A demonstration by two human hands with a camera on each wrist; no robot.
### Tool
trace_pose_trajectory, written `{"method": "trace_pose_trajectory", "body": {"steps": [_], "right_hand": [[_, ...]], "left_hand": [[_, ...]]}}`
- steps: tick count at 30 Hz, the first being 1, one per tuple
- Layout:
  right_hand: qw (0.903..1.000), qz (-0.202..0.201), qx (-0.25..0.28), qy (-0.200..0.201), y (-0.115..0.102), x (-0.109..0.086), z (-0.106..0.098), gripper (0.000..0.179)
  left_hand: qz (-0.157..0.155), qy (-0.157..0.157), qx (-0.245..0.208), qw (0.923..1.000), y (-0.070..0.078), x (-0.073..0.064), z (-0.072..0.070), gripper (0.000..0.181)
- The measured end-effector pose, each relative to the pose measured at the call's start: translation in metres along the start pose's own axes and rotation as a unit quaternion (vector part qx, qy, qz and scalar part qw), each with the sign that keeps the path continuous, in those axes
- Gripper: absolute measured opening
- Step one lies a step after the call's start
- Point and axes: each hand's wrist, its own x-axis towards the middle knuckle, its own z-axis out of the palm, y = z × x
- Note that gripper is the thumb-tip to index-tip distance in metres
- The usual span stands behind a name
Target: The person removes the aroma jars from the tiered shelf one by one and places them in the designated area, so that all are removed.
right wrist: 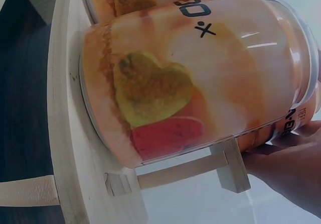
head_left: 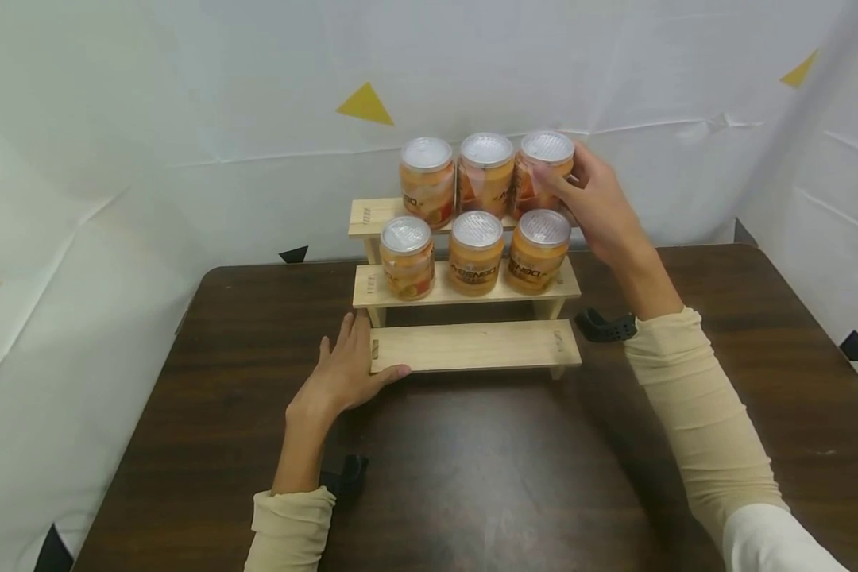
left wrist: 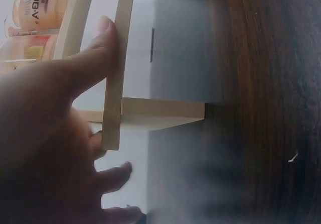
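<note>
My right hand (head_left: 600, 202) holds the rightmost can (head_left: 543, 187) on the top step of a wooden three-step rack (head_left: 472, 345), thumb on its front and fingers behind. The can is orange, with a silver lid. In the right wrist view, a nearer can (right wrist: 200, 73) with a heart-shaped print covers most of it. At the rack's left end, my left hand (head_left: 346, 365) touches the lowest step, its fingers extended and its thumb along the front edge. The left wrist view shows that thumb (left wrist: 95, 53) against the wooden edge.
Two more cans (head_left: 427, 183) stand on the top step, left of the held one. Three similar cans (head_left: 475, 254) line the middle step. The rack stands near the back of a dark wooden table (head_left: 472, 469), before a white sheet (head_left: 257, 95) with yellow triangles.
</note>
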Motion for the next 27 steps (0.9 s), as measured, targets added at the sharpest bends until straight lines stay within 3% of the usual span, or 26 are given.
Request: {"method": "trace_pose_trajectory", "body": {"steps": [8,15,27], "right_hand": [[0.9998,-0.017,0.012,-0.008,-0.002,0.003,0.003,0.053],[0.9996,-0.023,0.013,0.003,-0.003,0.006,0.004,0.053],[0.9990,-0.037,0.005,0.025,0.000,0.001,0.001,0.052]], "left_hand": [[-0.020,-0.028,0.029,0.9990,-0.002,0.007,0.007,0.130],[-0.020,-0.019,0.044,0.9987,-0.008,0.014,0.014,0.138],[-0.009,-0.016,0.031,0.9993,0.007,0.000,0.010,0.133]]}}
